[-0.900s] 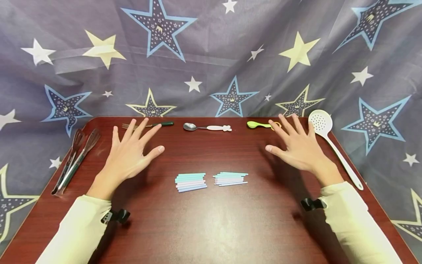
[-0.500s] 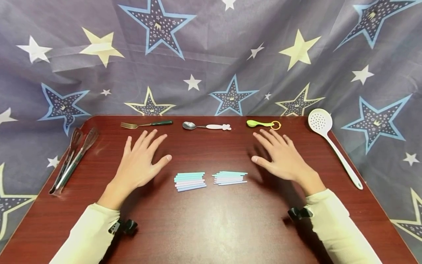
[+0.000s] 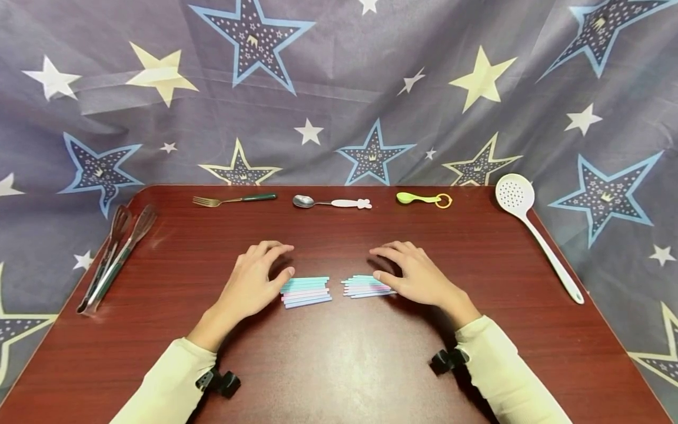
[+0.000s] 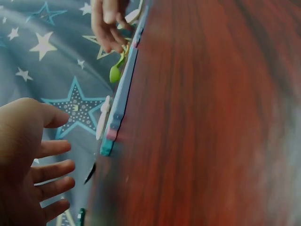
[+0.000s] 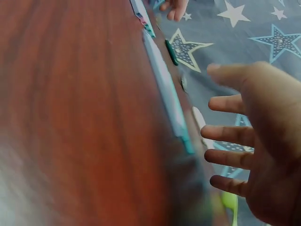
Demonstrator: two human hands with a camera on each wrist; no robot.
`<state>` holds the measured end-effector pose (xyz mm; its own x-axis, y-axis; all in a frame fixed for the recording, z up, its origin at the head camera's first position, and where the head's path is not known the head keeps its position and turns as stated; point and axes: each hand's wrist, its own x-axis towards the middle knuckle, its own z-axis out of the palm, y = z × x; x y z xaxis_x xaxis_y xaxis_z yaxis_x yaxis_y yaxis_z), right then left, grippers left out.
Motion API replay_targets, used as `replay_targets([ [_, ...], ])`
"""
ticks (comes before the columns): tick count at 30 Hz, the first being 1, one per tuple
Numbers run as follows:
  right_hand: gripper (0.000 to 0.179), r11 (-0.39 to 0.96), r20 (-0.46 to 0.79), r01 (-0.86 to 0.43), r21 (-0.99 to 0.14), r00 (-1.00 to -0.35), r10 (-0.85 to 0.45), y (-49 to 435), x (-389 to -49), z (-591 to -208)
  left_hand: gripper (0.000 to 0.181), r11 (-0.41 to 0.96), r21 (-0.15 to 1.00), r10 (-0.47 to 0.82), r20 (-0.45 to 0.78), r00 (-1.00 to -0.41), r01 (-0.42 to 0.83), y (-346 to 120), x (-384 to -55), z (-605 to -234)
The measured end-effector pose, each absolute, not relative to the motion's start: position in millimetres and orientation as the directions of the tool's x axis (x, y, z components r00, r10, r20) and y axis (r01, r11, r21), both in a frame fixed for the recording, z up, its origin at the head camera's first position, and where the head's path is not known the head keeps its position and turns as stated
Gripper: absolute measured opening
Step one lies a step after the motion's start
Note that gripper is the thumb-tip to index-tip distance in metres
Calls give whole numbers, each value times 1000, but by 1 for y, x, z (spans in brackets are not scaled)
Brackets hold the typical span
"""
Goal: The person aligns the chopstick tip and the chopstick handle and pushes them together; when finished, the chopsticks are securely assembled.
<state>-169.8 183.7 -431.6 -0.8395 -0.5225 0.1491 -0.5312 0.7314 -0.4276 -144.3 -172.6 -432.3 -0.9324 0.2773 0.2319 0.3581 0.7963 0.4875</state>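
Two flat rows of thin pastel sticks in turquoise, pink and blue lie side by side mid-table. My left hand hovers at the outer end of the left row, its thumb tip overlapping the sticks' near corner in the head view. On the other side my right hand hangs over the outer end of the right row and covers part of it. Both hands hold nothing. Spread, loosely bent fingers show in the left wrist view, and similar fingers in the right wrist view.
Along the table's back edge lie a fork, a spoon with a white handle and a green measuring spoon on a yellow ring. Metal tongs lie at the left edge, a white skimmer at the right. A starry cloth hangs behind.
Both hands have come down and inward from wide apart near the back utensils to the outer ends of the stick rows. Their spread fingers have relaxed. The sticks and utensils have stayed put.
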Motion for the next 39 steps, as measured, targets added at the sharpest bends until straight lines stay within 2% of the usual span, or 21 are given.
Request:
replay_targets([
  [5, 30, 670, 164, -503, -546, -848, -503, 182, -170, -443, 35, 721, 589, 310, 198, -930, 366, -165, -148, -449],
  [8, 26, 643, 158, -496, -584, -846, -510, 181, -171, -449, 29, 693, 619, 305, 214, -928, 370, -162, -148, -460],
  [20, 14, 621, 206, -511, -595, -843, -496, 173, -170, -458, 16, 683, 597, 297, 299, -907, 421, -160, -142, -472],
  [33, 7, 624, 192, -442, -645, -883, -428, 168, -169, -457, 11, 699, 632, 232, 240, -943, 333, -155, -141, -468],
  [39, 5, 627, 204, -429, -651, -894, -400, 166, -167, -453, 8, 702, 626, 233, 247, -941, 338, -155, -142, -467],
])
